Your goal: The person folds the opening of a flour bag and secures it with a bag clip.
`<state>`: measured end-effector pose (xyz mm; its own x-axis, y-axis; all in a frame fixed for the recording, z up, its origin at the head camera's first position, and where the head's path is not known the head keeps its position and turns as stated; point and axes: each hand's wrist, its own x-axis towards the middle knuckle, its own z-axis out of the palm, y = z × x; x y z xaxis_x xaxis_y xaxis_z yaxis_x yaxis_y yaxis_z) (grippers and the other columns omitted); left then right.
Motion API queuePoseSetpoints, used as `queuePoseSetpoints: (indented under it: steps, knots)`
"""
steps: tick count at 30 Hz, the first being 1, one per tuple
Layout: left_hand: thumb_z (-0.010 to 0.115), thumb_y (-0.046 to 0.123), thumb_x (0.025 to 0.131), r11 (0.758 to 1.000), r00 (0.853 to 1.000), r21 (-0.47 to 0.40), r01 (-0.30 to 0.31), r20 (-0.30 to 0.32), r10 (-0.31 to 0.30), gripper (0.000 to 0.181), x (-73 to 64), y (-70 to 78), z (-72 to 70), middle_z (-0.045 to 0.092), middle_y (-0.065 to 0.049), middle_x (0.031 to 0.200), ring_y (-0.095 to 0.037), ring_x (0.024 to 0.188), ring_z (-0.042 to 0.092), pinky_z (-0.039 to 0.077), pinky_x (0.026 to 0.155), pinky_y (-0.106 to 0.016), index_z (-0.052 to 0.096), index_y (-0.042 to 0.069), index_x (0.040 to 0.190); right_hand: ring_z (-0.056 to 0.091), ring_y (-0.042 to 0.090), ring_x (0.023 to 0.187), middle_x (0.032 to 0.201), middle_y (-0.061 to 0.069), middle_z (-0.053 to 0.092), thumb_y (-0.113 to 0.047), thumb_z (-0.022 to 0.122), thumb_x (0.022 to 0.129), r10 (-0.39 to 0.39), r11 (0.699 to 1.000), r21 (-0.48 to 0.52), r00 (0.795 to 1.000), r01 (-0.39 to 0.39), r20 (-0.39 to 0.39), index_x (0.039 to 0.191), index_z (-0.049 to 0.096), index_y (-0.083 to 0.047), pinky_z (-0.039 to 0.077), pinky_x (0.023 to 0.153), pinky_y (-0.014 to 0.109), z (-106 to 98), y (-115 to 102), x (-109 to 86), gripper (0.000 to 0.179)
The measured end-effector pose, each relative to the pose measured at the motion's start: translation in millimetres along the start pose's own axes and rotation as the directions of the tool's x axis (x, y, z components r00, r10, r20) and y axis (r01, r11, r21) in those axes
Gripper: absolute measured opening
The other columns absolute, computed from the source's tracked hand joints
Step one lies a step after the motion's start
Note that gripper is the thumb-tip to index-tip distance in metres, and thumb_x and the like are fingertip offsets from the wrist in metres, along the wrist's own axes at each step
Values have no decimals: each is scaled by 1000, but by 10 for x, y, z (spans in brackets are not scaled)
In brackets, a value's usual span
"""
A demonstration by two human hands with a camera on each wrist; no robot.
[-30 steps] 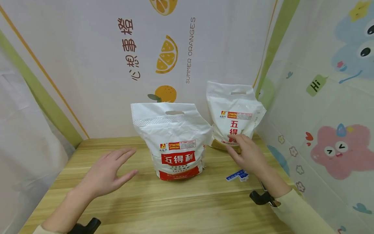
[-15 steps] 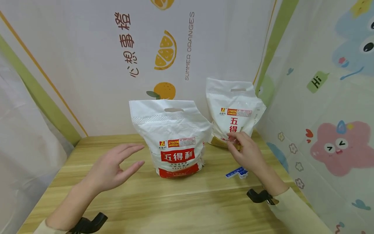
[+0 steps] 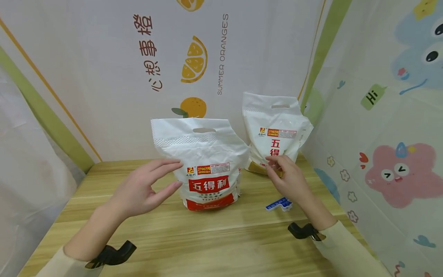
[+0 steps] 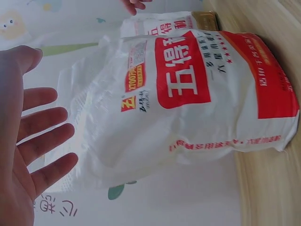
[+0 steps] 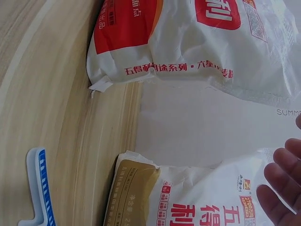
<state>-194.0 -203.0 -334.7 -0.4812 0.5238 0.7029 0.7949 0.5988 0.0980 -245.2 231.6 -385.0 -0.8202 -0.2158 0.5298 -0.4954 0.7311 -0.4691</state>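
Note:
A white flour bag with a red label and a cut-out handle stands upright mid-table. My left hand is raised at its left side, fingers loosely extended; the left wrist view shows a spread palm and fingers holding nothing, close to the bag's upper part. Behind and to the right stands a second flour bag, white with a gold-brown base. My right hand hovers in front of it, fingers slightly bent and holding nothing. The right wrist view shows those fingers near that bag's printed front.
A small blue-and-white plastic piece with a keyboard-like pattern lies on the wooden table, below my right hand. Printed white curtains enclose the back and sides. A black wrist mount sits on each forearm.
My left hand has moved right and slightly up, nearer the front bag. The right hand has shifted slightly left, its fingers a little more bent. Both bags stay in place; the head view shifts slightly.

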Motion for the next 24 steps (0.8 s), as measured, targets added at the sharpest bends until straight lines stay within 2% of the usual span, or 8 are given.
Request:
queuePoseSetpoints:
  steps: [6,10,16,18,20,24]
  knots:
    - [64,47,110,998,999,-38,-50,-13,49,47,195,23,-4,76,-7,136,-28,123,74,60,100,-49,75,11,138,68,20,101,113,8,72,-19,68,108,11,1000,13,1000,-11,0,135,71,-6,61,88,39,23,-23,35,29]
    - [56,54,112,996,998,-60,-62,-30,60,54,295,36,0,76,-7,136,-28,124,73,61,98,-51,75,11,138,66,18,99,109,7,71,-17,70,107,0,1000,28,1000,0,-6,133,72,-6,59,86,34,51,-49,66,28]
    - [53,58,112,996,997,-66,-61,-57,58,58,369,31,33,77,-9,134,-29,123,74,61,97,-53,77,11,136,66,21,99,109,9,71,-13,71,106,-1,998,64,1000,1,8,132,71,-4,62,86,46,97,-83,93,28]
    - [55,56,112,996,997,-68,-60,-54,56,56,398,19,56,77,-9,134,-30,124,74,61,99,-53,77,10,135,66,22,100,110,10,71,-14,70,107,6,997,72,1000,-7,10,133,71,-4,63,87,48,104,-73,88,28]
    - [65,47,110,996,998,-76,-54,-43,50,48,447,11,74,77,-10,135,-30,125,73,61,101,-53,76,8,135,66,21,100,110,9,71,-16,69,108,17,997,73,1000,-18,7,133,71,-4,62,87,45,106,-58,87,28]
    - [81,25,97,996,999,-80,-28,-21,27,43,590,8,83,76,-11,136,-33,129,71,59,106,-55,76,6,135,66,21,99,110,9,71,-20,67,109,41,996,82,999,-41,-4,135,71,-4,61,88,38,109,-35,115,30]
